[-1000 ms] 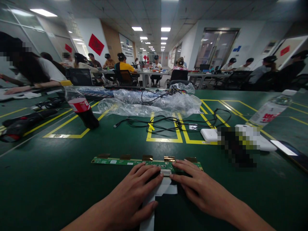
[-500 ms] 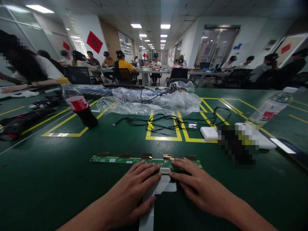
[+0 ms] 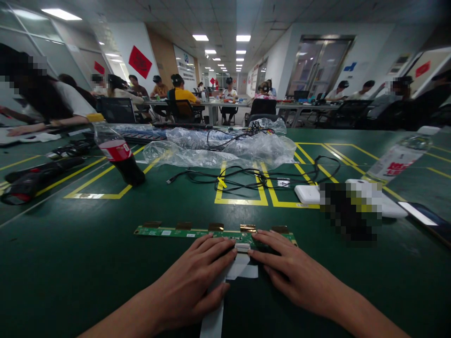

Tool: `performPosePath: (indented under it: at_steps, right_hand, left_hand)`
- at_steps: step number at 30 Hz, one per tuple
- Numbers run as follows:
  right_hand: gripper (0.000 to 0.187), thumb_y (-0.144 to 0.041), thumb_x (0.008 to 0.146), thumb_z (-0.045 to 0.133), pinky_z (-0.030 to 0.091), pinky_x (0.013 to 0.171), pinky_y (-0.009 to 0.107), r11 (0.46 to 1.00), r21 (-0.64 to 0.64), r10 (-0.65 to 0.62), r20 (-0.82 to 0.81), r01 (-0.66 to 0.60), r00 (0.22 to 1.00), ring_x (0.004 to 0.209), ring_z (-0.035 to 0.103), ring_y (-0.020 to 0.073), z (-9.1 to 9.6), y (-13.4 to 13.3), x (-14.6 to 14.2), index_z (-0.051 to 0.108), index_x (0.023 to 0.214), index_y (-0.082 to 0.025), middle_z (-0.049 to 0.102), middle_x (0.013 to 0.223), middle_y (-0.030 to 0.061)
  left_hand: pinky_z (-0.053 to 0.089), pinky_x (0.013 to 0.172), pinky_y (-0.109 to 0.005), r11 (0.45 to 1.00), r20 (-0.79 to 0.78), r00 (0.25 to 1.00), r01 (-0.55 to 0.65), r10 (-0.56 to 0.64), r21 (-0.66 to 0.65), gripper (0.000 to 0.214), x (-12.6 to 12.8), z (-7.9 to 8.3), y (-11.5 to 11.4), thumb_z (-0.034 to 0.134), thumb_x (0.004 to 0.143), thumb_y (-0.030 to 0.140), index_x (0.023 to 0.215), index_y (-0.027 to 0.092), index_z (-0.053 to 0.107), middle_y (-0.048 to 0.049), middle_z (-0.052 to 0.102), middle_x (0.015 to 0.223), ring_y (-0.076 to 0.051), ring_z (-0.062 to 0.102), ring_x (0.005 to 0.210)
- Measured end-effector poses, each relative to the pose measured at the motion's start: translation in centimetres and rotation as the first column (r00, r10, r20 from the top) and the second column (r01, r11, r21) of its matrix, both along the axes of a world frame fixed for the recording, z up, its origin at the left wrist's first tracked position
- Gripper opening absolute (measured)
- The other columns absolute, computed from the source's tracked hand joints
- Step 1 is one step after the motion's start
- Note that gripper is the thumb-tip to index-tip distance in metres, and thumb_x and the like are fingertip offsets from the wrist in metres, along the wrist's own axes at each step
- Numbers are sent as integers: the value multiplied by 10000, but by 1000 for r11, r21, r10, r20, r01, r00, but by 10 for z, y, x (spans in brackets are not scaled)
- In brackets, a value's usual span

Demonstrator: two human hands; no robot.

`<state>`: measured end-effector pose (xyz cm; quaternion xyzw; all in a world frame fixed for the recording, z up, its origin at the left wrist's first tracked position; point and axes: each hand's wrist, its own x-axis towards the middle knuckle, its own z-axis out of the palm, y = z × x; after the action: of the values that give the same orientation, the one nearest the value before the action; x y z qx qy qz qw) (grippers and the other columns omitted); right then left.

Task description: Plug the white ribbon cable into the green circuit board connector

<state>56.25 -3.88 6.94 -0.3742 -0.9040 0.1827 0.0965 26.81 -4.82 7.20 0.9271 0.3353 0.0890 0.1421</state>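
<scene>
Seating the white ribbon cable (image 3: 237,265) into the circuit board (image 3: 197,232)

Left hand (image 3: 192,281) and right hand (image 3: 292,274) lie flat, grip spread, fingertips at the board's connector mid-worktop (image 3: 70,263); press evenly on both sides, keeping the ribbon straight.

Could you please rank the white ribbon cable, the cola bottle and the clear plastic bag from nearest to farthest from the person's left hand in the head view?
From the left hand:
1. White ribbon cable: under its fingertips, at the green circuit board.
2. Cola bottle: farther back, to the left.
3. Clear plastic bag: beyond, mid-table, with black cables.
</scene>
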Motion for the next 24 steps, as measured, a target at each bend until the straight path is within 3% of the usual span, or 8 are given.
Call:
performPosePath:
  at_steps: [13, 20, 24]
  right_hand:
    - [560, -139, 924, 539, 328, 1190, 527, 999, 37, -34, 10, 34, 999, 1468, 365, 278, 0, -2, -3, 539, 1450, -331, 428, 1587, 48]
    - [565, -129, 928, 522, 330, 1194, 520, 998, 66, -3, 25, 1, 1000, 1469, 361, 264, 1, 2, 2, 522, 1459, -322, 437, 1581, 45]
    - [511, -154, 948, 501, 376, 1168, 522, 993, 97, -70, -4, 70, 998, 1451, 387, 272, -1, 8, 15, 547, 1438, -294, 475, 1549, 62]
  left_hand:
    - [317, 1186, -528, 1000, -11, 1000, 0, -1, -11, 564, 0, 2, 1, 516, 1004, 367, 1544, 277, 383, -62, 435, 1575, -296, 424, 1412]
    - [326, 1194, -506, 997, 43, 996, -78, 78, 5, 524, -1, 0, 3, 547, 981, 267, 1495, 318, 452, -20, 494, 1535, -272, 465, 1391]
    - [402, 1144, -512, 987, 45, 987, -159, 157, 39, 440, -19, 3, 13, 513, 1008, 295, 1447, 328, 513, -22, 603, 1430, -264, 558, 1309]
